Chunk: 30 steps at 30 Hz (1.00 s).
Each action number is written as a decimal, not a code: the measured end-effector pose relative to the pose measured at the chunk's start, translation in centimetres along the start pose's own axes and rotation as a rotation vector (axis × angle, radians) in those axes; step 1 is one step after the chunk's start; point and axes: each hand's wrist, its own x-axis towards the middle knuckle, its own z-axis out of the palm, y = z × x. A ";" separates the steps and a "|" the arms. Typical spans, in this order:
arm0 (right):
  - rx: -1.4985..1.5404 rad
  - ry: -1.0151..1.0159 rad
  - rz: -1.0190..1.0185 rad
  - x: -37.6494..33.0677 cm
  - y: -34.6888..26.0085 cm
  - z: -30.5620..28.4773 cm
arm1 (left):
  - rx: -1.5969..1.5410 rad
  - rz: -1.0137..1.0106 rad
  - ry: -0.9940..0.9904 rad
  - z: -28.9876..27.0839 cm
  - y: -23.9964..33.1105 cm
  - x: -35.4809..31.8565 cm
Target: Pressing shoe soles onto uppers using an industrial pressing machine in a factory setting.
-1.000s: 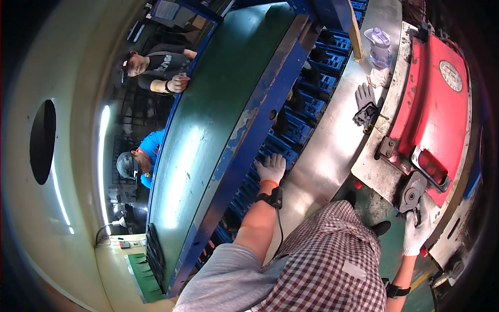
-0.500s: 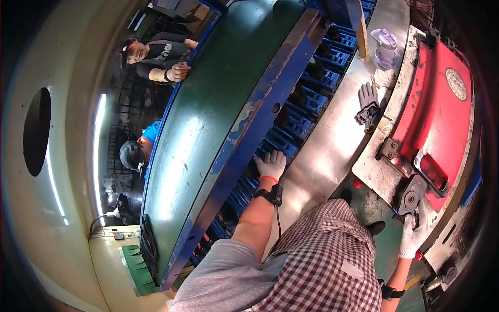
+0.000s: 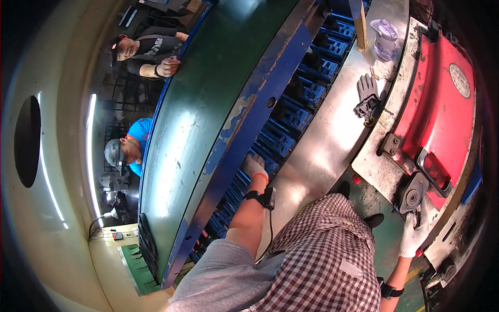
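Observation:
My left hand [image 3: 254, 165], in a white glove with an orange cuff, reaches into the blue slatted racks [image 3: 273, 136] along the line. Its fingertips dip among the slats, so their grip is hidden. On the other side, my right hand [image 3: 414, 236], also gloved in white, is closed just below a dark round fitting [image 3: 413, 196] at the corner of a red-lidded machine [image 3: 434, 114]. What lies inside those fingers is too small to make out. A black handle [image 3: 434, 174] sits on the red lid above that hand.
A steel ledge [image 3: 312, 166] runs beside the racks, bearing a grey glove [image 3: 367, 93] and a clear purplish jug [image 3: 385, 40]. Beyond the blue beam [image 3: 244, 122] lies a green belt [image 3: 208, 99]. Two co-workers, one in dark clothes [image 3: 153, 49], one in blue [image 3: 139, 134], are across it.
My left hand has moved slightly left and nearer, its fingers now dipped among the slats instead of spread. The co-worker in blue has raised their head. My right hand stays put.

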 end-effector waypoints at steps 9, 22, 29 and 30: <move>-0.099 0.038 -0.003 -0.3 0.4 -0.1 | 0.999 0.243 0.427 -2.0 5.6 -2.4; -0.028 0.066 -0.010 -0.5 2.2 -0.3 | 0.362 -0.318 0.041 -5.6 2.5 10.1; -0.021 0.047 -0.058 -0.4 2.7 0.1 | 0.108 -0.076 -0.083 -9.6 1.2 5.9; -0.055 0.030 -0.053 -0.5 2.4 -0.1 | 0.099 -0.076 -0.092 -9.7 1.0 4.1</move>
